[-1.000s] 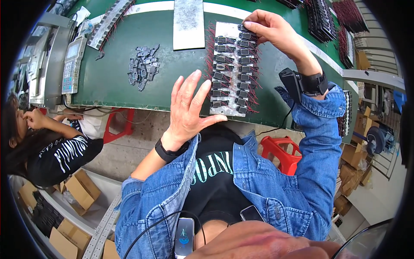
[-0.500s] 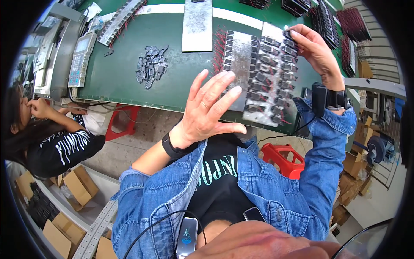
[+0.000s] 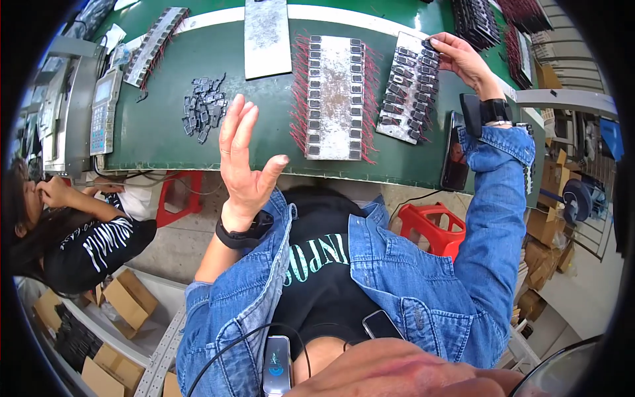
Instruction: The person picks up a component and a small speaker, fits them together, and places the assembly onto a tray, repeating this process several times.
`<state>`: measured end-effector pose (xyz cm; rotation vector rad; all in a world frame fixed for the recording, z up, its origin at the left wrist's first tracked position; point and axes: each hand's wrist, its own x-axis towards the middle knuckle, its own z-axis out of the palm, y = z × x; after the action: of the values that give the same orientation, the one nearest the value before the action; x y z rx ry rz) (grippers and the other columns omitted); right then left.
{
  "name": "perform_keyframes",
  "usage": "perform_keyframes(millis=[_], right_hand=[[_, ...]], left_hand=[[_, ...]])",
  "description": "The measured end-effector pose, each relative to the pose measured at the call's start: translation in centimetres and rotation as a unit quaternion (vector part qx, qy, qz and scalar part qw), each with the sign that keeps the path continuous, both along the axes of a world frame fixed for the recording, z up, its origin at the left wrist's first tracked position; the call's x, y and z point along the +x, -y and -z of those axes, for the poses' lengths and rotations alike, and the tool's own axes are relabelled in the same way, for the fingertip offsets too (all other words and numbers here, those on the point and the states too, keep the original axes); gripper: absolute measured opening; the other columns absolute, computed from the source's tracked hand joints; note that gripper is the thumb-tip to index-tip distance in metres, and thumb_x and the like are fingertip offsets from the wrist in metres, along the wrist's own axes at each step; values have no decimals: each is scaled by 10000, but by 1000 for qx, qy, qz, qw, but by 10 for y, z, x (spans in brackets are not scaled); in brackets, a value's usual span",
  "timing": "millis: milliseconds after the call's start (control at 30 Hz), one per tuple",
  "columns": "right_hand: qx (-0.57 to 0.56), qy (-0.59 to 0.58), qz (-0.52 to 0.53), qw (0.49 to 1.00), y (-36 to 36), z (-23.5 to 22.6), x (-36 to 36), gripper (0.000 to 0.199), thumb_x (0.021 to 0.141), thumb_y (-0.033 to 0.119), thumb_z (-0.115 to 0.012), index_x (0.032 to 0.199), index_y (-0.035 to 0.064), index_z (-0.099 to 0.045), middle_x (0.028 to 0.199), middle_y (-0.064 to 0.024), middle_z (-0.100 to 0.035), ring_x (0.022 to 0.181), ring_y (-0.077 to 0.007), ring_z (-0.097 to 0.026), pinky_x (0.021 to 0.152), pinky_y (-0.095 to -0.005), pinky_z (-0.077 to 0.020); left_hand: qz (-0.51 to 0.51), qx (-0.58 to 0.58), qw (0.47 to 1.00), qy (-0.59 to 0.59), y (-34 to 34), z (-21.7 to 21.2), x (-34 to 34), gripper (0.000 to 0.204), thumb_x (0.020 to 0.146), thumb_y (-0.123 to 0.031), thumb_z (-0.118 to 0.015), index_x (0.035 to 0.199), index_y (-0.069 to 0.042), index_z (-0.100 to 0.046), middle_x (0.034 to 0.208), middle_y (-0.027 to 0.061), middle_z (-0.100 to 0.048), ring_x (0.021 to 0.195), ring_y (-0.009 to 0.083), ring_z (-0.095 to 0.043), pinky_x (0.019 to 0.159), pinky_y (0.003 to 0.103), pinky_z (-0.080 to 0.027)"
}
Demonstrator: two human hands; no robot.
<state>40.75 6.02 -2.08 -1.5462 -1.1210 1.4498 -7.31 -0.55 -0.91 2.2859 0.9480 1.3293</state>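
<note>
My right hand grips the far edge of a grey metal tray loaded with rows of small black parts with red wires, holding it tilted over the green table. A second, similar tray lies flat just left of it. My left hand is raised above the table's near edge with fingers spread and nothing in it. A loose pile of small black parts lies on the table to the left of that hand.
A bare grey plate lies at the back centre; another loaded strip at back left. A grey keypad device stands at the left edge. A dark phone lies by my right wrist. A person sits lower left; red stools below.
My right hand carried the upper tray off to the right, uncovering the tray beneath. My left hand let go of the trays, drew back left and lifted with fingers spread.
</note>
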Motion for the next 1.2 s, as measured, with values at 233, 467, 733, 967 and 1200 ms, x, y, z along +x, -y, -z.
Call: perform_keyframes(millis=[233,467,733,967,1200], right_hand=[[43,234,2,971,-4,17,-15,231,1006,228,-595,1142,47,-641,991,1,-674,906,-91,-653,791,-245,-525],[180,410,-30,894,3,27,-27,234,971,198,-591,1080,-5,-630,919,-85,-695,886,-200,-680,781,-330,-520],[189,511,-51,837,11,11,-44,244,952,211,-605,1110,34,-665,991,-158,-717,899,-298,-689,805,-341,-523],[277,429,-147,847,-14,-17,-86,233,950,199,-628,1105,38,-695,1002,-147,-724,916,-296,-695,814,-340,-529],[262,411,-132,863,-33,-29,-146,240,909,190,-638,1060,24,-724,1002,-180,-723,919,-319,-698,826,-378,-534]], left_hand=[[-2,-3,1000,-13,-4,-4,-1,608,956,-400,-663,1365,31,-533,1478,233,-440,1278,355,-535,1072,453,-441],[-40,5,999,-23,-13,-3,-12,478,979,-324,-644,1306,20,-595,1470,226,-457,1260,338,-554,1059,440,-449],[-75,9,997,-17,-23,-3,-28,362,951,-210,-683,1251,-9,-647,1446,195,-501,1241,331,-570,1044,432,-462],[-147,-16,988,-45,-32,-7,-47,252,903,-68,-694,1151,-19,-704,1321,142,-626,1213,295,-598,1026,405,-474],[-143,-16,988,-63,-44,-12,-56,206,891,-34,-693,1095,-26,-723,1171,108,-709,1148,278,-639,1003,401,-491]])
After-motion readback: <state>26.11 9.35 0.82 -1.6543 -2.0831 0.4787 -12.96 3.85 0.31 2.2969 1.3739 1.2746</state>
